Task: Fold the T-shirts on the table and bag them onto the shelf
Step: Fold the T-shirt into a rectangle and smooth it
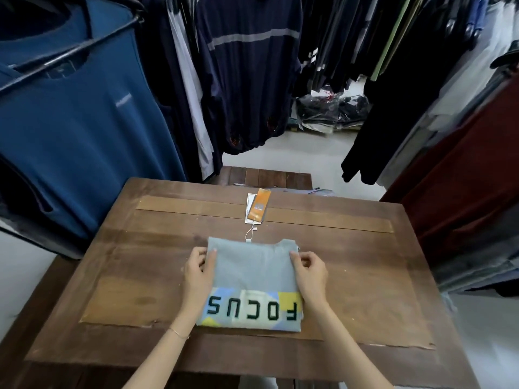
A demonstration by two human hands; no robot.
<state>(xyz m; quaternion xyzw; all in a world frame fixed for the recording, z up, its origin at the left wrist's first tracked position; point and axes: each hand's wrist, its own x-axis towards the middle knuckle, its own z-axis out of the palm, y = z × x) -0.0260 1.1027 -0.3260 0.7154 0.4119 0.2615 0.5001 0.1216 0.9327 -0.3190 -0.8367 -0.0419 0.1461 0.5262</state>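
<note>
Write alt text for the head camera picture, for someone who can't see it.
Two hands, left and right, pinch the side edges of a folded grey T-shirt printed FOCUS, lying on a wooden table. Its orange tag lies beyond it; hanging clothes surround the table.

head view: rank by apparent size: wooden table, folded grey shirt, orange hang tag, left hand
1. wooden table
2. folded grey shirt
3. left hand
4. orange hang tag; it lies farther from the camera, so its rank against the hand is unsure.
</note>
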